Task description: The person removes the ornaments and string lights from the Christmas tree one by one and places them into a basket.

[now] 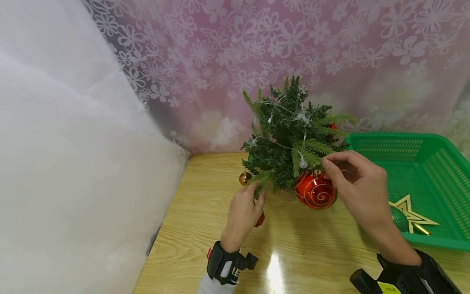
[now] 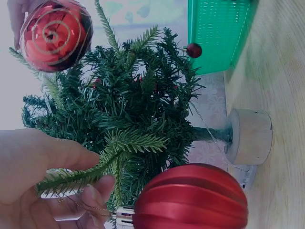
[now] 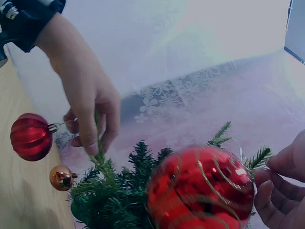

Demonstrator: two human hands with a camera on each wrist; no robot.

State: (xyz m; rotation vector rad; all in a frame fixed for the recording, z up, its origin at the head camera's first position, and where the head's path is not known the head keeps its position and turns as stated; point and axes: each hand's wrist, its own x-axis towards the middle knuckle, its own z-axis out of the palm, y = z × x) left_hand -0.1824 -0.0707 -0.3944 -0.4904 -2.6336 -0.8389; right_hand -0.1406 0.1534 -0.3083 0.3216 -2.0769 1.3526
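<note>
A small artificial Christmas tree (image 1: 279,130) stands on the wooden table, strung with clear lights. My left hand (image 1: 242,210), low at its left side, pinches a green branch (image 2: 76,181) between thumb and fingers. A gold string runs over those fingers to a ribbed red bauble (image 2: 190,198) hanging beneath, mostly hidden in the head view. On the tree's right, my right hand (image 1: 361,183) pinches a branch tip (image 3: 259,158) with thumb and index finger. Close beside it hangs a large shiny red bauble (image 1: 315,192) with a gold swirl.
A green plastic basket (image 1: 404,138) stands to the right, holding a gold star (image 1: 405,208) and a green glitter bauble (image 1: 398,218). A small copper bauble (image 1: 244,178) hangs at the tree's left. Behind is a flowered curtain (image 1: 220,61); the tree's round base (image 2: 252,136) rests on the table.
</note>
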